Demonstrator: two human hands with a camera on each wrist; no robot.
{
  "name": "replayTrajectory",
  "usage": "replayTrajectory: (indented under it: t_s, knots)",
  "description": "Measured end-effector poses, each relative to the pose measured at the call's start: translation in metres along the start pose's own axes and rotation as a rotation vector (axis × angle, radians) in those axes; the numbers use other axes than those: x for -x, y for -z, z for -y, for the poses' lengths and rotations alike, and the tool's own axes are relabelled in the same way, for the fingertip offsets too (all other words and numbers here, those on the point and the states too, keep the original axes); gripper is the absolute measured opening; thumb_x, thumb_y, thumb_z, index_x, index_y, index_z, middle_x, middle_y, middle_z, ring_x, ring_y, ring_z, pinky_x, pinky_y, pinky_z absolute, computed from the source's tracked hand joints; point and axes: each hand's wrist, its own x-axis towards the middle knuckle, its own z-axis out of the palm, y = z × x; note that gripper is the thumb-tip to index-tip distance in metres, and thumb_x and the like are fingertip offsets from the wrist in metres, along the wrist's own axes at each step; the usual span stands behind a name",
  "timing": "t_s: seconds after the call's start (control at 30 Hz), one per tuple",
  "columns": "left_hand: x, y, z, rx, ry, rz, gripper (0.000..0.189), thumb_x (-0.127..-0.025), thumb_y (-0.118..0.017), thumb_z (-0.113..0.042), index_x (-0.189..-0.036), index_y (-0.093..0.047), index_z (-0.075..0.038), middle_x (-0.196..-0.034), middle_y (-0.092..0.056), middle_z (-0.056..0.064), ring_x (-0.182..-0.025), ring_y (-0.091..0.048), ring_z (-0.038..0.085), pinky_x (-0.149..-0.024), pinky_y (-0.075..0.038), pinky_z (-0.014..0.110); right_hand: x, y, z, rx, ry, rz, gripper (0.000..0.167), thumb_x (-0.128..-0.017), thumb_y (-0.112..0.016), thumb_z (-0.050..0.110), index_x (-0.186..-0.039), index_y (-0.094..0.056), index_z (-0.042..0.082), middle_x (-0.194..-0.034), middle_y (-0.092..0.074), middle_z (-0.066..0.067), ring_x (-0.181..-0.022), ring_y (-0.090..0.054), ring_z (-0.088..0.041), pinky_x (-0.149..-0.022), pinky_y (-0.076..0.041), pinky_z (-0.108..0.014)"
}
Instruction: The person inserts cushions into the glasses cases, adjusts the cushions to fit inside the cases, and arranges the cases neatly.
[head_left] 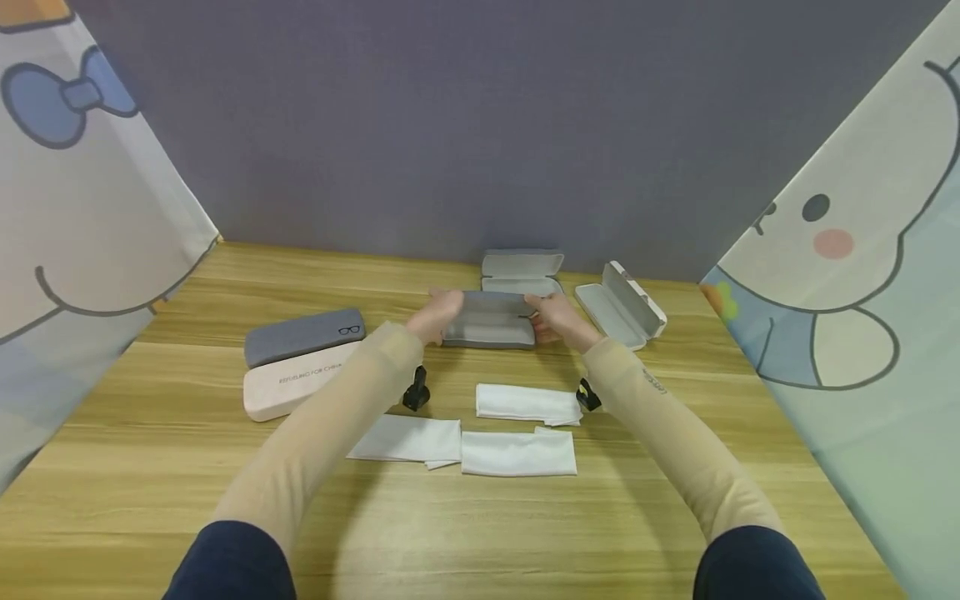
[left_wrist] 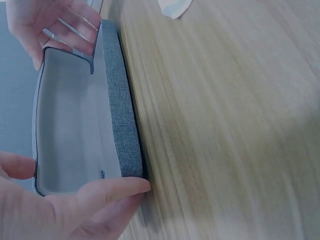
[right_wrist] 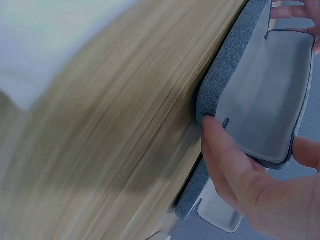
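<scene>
If the open grey case [head_left: 489, 321] is taken as a dial's centre, with twelve toward the back wall [head_left: 450, 125], the closed grey case [head_left: 300, 337] lies well apart at nine, and the closed white case [head_left: 296, 385] sits just below it, toward eight, partly hidden by the left sleeve [head_left: 322, 417]. At seven is the left cloth [head_left: 416, 437]. Next comes the left hand [head_left: 438, 317], thumb and fingers gripping the case's nine-o'clock short end. Between the hands the case's long axis runs from nine to three, its inside facing the person; whether its base touches the table [head_left: 225, 517] I cannot tell. Near six lies the front cloth [head_left: 517, 454], at one the rear grey case [head_left: 522, 265], at five the upper cloth [head_left: 525, 403]. The right hand [head_left: 561, 320] grips the three-o'clock end. Farther out at three stands the open white case [head_left: 609, 315]. Neither hand is nearer: each has its own end, so, I judge, any level shift would depend on both moving together.
</scene>
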Motion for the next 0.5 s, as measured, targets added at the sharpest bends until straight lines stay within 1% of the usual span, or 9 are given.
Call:
replayTrajectory:
  t_s: [0.1,0.17,0.2,0.23,0.3,0.37,0.43,0.47,0.5]
  knots:
    - [0.001,0.002,-0.001,0.023,0.011,-0.013,0.071,-0.100,-0.020,-0.024,-0.146,0.032,-0.012,-0.158,0.027,0.010,-0.148,-0.001,0.039,-0.116,-0.017,0.062,-0.001,0.000,0.001,-0.003,-0.012,0.000,0.066,-0.102,-0.039,0.037,-0.148,-0.018,-0.005,-0.138,-0.044,-0.030,-0.125,-0.050,-0.041,-0.101,-0.048,-0.048]
    - [0.001,0.002,-0.002,0.015,0.016,-0.026,0.071,-0.099,-0.020,-0.023,-0.147,0.031,-0.010,-0.158,0.027,0.011,-0.148,-0.001,0.039,-0.115,-0.019,0.063,0.000,0.000,0.002,-0.007,-0.024,-0.001,0.068,-0.102,-0.040,0.038,-0.149,-0.016,-0.005,-0.139,-0.044,-0.030,-0.125,-0.050,-0.041,-0.101,-0.047,-0.048]
    - [0.002,0.003,-0.002,0.004,0.022,-0.034,0.072,-0.099,-0.020,-0.022,-0.146,0.032,-0.010,-0.158,0.027,0.012,-0.148,-0.001,0.039,-0.115,-0.019,0.063,0.001,0.000,0.002,-0.009,-0.030,-0.001,0.068,-0.102,-0.041,0.037,-0.149,-0.015,-0.005,-0.139,-0.043,-0.029,-0.126,-0.050,-0.041,-0.102,-0.047,-0.048]
    - [0.003,0.003,-0.003,-0.014,0.018,-0.047,0.073,-0.098,-0.022,-0.021,-0.147,0.031,-0.009,-0.160,0.022,0.013,-0.148,-0.006,0.039,-0.116,-0.020,0.060,0.001,0.000,0.003,-0.012,-0.032,0.002,0.068,-0.102,-0.040,0.037,-0.149,-0.015,-0.005,-0.140,-0.043,-0.029,-0.126,-0.049,-0.041,-0.102,-0.047,-0.047]
    - [0.004,0.003,-0.003,-0.074,-0.005,-0.073,0.074,-0.099,-0.024,-0.025,-0.147,0.030,-0.007,-0.160,0.017,0.016,-0.148,-0.005,0.038,-0.118,-0.018,0.056,0.001,0.001,0.003,-0.014,-0.032,0.005,0.066,-0.103,-0.039,0.037,-0.148,-0.016,-0.005,-0.137,-0.044,-0.029,-0.124,-0.050,-0.040,-0.101,-0.047,-0.047]
    - [0.007,0.002,-0.003,-0.168,-0.048,-0.136,0.075,-0.100,-0.028,-0.030,-0.149,0.025,-0.005,-0.160,0.011,0.021,-0.148,-0.006,0.039,-0.119,-0.017,0.054,0.001,0.003,0.003,0.004,-0.019,-0.002,0.064,-0.103,-0.036,0.037,-0.147,-0.021,-0.006,-0.127,-0.050,-0.025,-0.113,-0.055,-0.035,-0.098,-0.049,-0.044]
    - [0.011,0.001,-0.003,-0.236,-0.116,-0.210,0.074,-0.101,-0.033,-0.034,-0.151,0.013,-0.004,-0.158,-0.003,0.027,-0.145,-0.014,0.040,-0.118,-0.021,0.053,0.002,0.007,0.002,0.028,0.004,-0.015,0.059,-0.104,-0.035,0.038,-0.143,-0.028,-0.006,-0.102,-0.053,-0.018,-0.090,-0.055,-0.026,-0.090,-0.051,-0.040]
    - [0.014,0.000,-0.003,-0.266,-0.152,-0.247,0.072,-0.101,-0.035,-0.036,-0.151,0.006,-0.004,-0.156,-0.005,0.029,-0.144,-0.014,0.043,-0.117,-0.023,0.055,0.004,0.010,0.003,0.049,0.015,-0.020,0.060,-0.104,-0.034,0.039,-0.144,-0.028,-0.005,-0.101,-0.051,-0.016,-0.087,-0.052,-0.024,-0.090,-0.050,-0.039]
    - [0.017,-0.001,-0.003,-0.293,-0.193,-0.290,0.068,-0.100,-0.037,-0.036,-0.149,-0.001,-0.004,-0.152,-0.010,0.029,-0.140,-0.018,0.044,-0.114,-0.026,0.056,0.006,0.013,0.003,0.061,0.024,-0.026,0.062,-0.104,-0.033,0.040,-0.145,-0.026,-0.005,-0.102,-0.050,-0.015,-0.087,-0.050,-0.022,-0.091,-0.049,-0.039]
